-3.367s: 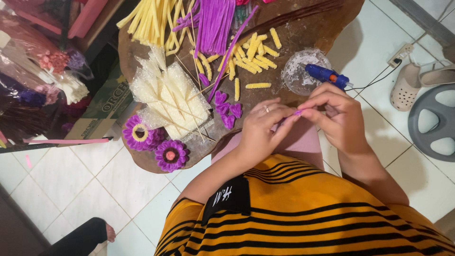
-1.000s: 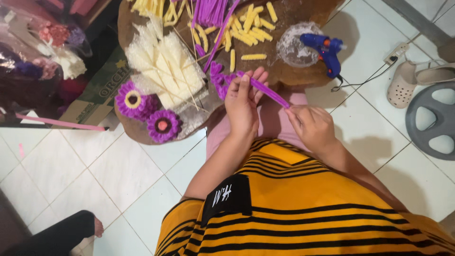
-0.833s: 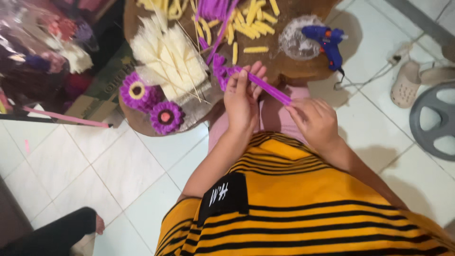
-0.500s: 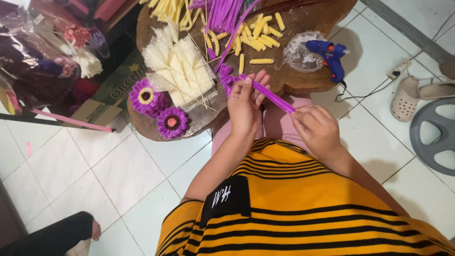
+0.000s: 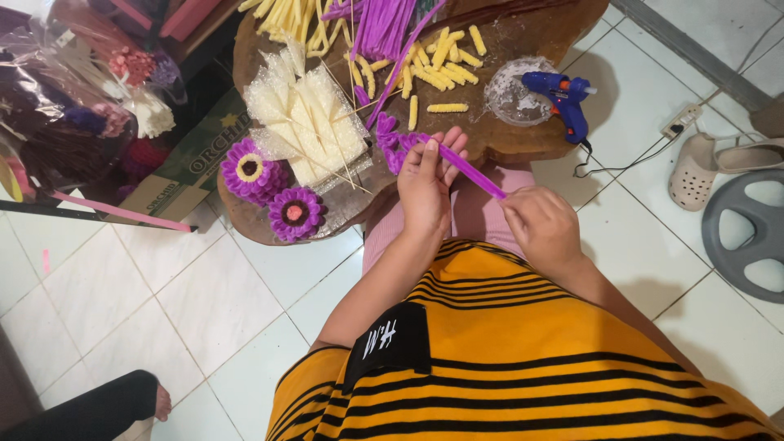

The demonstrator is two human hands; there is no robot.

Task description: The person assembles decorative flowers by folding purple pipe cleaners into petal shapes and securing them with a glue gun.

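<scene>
My left hand (image 5: 426, 186) and my right hand (image 5: 541, 226) both grip one purple pipe cleaner (image 5: 474, 169), which runs straight between them over my lap. The left hand pinches its far end at the edge of the low wooden table (image 5: 523, 139); the right hand holds the near end. Just beyond the left fingers lie small bent purple pieces (image 5: 392, 140). Two finished purple flowers (image 5: 269, 192) sit at the table's left edge, beside a stack of pale mesh sheets with thin sticks (image 5: 309, 126).
Short yellow pipe cleaner pieces (image 5: 437, 65) and a purple bundle (image 5: 380, 28) lie farther back. A blue glue gun (image 5: 563, 98) rests by a clear dish (image 5: 510, 94), its cord running to a floor socket. Sandals (image 5: 702, 167), wrapped bouquets (image 5: 73, 114), another person's foot (image 5: 155, 400).
Earlier both hands were closed together over a small piece. They have since drawn apart, stretching a purple pipe cleaner between them. The view has shifted slightly.
</scene>
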